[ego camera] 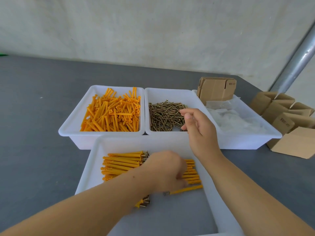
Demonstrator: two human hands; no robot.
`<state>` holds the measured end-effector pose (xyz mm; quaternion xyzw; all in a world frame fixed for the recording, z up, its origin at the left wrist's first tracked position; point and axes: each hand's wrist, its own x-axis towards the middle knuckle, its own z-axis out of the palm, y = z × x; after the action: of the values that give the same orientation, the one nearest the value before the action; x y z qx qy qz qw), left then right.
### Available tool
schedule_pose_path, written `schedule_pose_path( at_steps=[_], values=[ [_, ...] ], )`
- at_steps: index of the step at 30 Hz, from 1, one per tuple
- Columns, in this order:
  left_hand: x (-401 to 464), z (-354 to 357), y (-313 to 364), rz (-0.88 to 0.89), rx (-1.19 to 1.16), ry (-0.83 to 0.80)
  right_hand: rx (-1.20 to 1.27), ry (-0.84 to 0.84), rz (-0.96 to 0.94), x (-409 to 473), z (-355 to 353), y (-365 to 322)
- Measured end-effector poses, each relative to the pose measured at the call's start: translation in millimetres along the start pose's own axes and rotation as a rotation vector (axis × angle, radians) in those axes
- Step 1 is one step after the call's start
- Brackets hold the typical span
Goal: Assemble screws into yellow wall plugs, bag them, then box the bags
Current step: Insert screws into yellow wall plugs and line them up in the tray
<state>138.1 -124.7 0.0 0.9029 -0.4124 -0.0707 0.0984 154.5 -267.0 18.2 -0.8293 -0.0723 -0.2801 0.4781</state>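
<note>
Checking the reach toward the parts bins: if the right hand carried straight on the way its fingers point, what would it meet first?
Most likely the loose screws in the middle bin: the right hand hovers at that pile's right edge, fingers pointing left-forward over it. Height above them is unclear.

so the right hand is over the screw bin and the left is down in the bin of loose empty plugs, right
Not quite. In the head view the right hand is over the screw bin, but the left hand is in the near tray of assembled plugs.

Plugs (112, 113) left — screws (166, 114) right
</note>
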Motion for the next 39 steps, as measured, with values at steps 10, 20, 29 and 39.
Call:
schedule_pose_path(
  at_steps=[10, 20, 29, 39],
  values=[
    [3, -67, -104, -0.538, 0.049, 0.531, -0.141, -0.063, 0.066, 5, 4, 9],
    [16, -41, -164, -0.707, -0.129, 0.119, -0.571, -0.406, 0.241, 40, 12, 9],
    [13, -52, -154, -0.613, -0.247, 0.038, -0.822, -1.017, 0.457, 91, 63, -2],
    [4, -52, -156, -0.57, -0.395, 0.266, -0.691, -0.778, 0.49, 94, 76, 8]
  ],
)
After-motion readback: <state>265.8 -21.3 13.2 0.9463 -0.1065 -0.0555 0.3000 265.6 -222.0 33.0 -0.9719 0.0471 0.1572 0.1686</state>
